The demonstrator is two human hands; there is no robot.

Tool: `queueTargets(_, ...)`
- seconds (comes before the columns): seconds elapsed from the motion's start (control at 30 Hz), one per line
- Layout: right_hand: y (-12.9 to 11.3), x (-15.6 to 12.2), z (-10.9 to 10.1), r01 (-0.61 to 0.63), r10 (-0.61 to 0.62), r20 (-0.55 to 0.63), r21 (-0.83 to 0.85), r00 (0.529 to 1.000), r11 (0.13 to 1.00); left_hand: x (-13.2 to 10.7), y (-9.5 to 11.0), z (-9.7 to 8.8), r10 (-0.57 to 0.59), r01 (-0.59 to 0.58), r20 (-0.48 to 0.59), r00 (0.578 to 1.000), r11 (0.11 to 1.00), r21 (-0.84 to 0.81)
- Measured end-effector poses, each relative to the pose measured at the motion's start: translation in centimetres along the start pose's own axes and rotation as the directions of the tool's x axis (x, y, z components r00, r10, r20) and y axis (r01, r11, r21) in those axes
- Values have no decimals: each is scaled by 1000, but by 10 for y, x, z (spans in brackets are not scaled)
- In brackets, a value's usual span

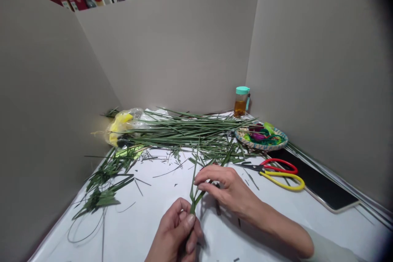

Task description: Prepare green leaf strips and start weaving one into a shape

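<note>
My left hand [178,233] is low in the middle of the view, its thumb and fingers pinched on the base of a thin green leaf strip [194,190] that stands up from it. My right hand [222,186] reaches in from the right, and its fingertips are closed on the same strip a little higher up. Both hands hover just above the white table [132,233]. Behind them lies a long bundle of green leaves [184,129].
Red and yellow scissors [278,172] lie right of my right hand, beside a black tablet [319,186]. A woven tray of coloured bits [260,137] and a teal-capped bottle [241,101] stand at the back right. Leaf cuttings [104,184] and a plastic bag with yellow contents [123,127] sit left. Partition walls close three sides.
</note>
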State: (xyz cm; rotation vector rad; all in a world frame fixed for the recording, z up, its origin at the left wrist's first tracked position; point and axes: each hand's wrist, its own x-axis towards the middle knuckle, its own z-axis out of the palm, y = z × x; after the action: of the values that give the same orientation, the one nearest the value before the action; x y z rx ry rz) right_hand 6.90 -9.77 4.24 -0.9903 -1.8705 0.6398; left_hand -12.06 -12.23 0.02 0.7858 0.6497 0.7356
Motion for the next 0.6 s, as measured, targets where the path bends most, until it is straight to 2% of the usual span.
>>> queueTargets(0.13, -10, 5, -6, -149, 146, 30, 125, 989, 981, 4, -3, 2, 51, -51, 15, 999, 999, -12)
queueTargets(0.3, -14, 12, -6, -290, 269, 110, 315, 957, 904, 1, 10, 13, -10, 11, -66, 998, 1000, 5)
queueTargets(0.43, -13, 16, -2, -332, 315, 111, 387, 943, 860, 3, 12, 15, -9, 9, -113, 994, 1000, 1)
queueTargets(0.6, -15, 17, 4, -345, 354, 49, 385, 934, 856, 3, 14, 23, 1, 6, -135, 991, 999, 53)
